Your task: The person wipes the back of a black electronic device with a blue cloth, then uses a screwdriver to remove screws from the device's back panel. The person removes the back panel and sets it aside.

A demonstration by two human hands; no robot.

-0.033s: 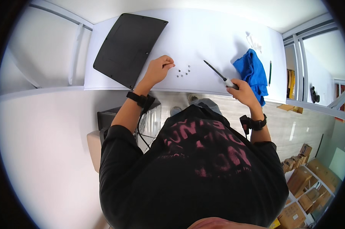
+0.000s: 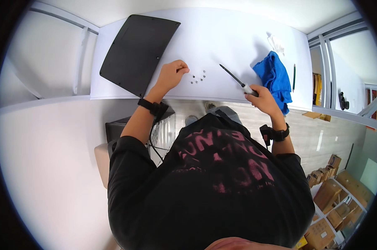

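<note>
My left hand [image 2: 170,76] hovers over the white table beside several small dark screws [image 2: 196,82], thumb and forefinger pinched together. Whatever may be between those fingertips is too small to make out. In my right hand [image 2: 261,99] is a screwdriver [image 2: 247,88] with a pale handle and a long dark shaft, its tip pointing away and to the left, toward the screws. A large black panel [image 2: 138,52] with holes along its edges lies on the table, left of and beyond my left hand.
Right of the screwdriver lies a crumpled blue cloth [image 2: 276,77], hanging over the table's front edge. Behind it is a crumpled white piece [image 2: 276,45]. A thin dark green stick [image 2: 294,78] rests near the table's right end. Cardboard boxes [image 2: 319,233] fill a rack at the lower right.
The whole view has shifted slightly. Both hands keep the same pose, and nothing on the table has visibly moved.
</note>
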